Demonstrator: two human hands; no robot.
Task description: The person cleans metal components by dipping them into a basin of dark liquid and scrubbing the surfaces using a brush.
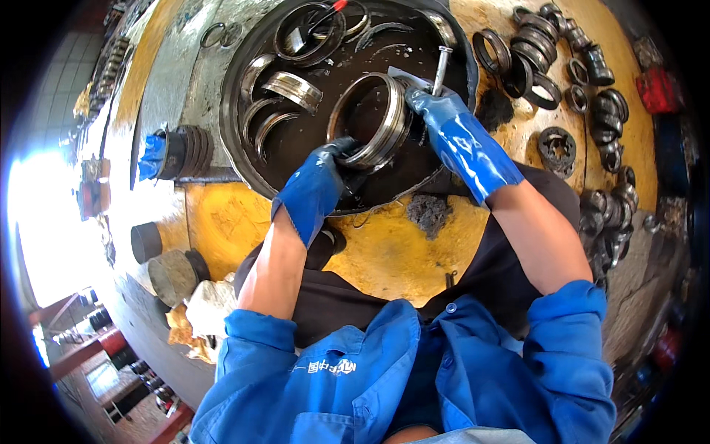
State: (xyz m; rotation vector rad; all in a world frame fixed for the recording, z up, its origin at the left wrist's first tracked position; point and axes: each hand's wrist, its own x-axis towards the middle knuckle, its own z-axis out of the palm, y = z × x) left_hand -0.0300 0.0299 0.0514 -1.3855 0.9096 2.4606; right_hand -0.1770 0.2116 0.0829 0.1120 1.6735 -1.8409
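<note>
The left blue-gloved grip (pixel 316 177) pinches one wide silver metal ring (pixel 390 132); the right blue-gloved grip (pixel 452 127) wraps one silver metal rod (pixel 441 68).

Floor (pixel 229 214): yellow-painted, scuffed and dark-stained in the foreground, with a grey strip (pixel 177 81) running at upper left and worn grey-brown ground (pixel 632 311) at right. Wall (pixel 63 74), far left: pale grey, marked off in a tile-like grid, above an overexposed bright opening (pixel 48 222), window or doorway not distinguishable, its white glare washing over the left-hand floor. Furnishings, lower left: red-painted beams (pixel 78 359) beside a bench-like surface (pixel 103 377) with a pale patch, detail small; right margin dim.
</note>
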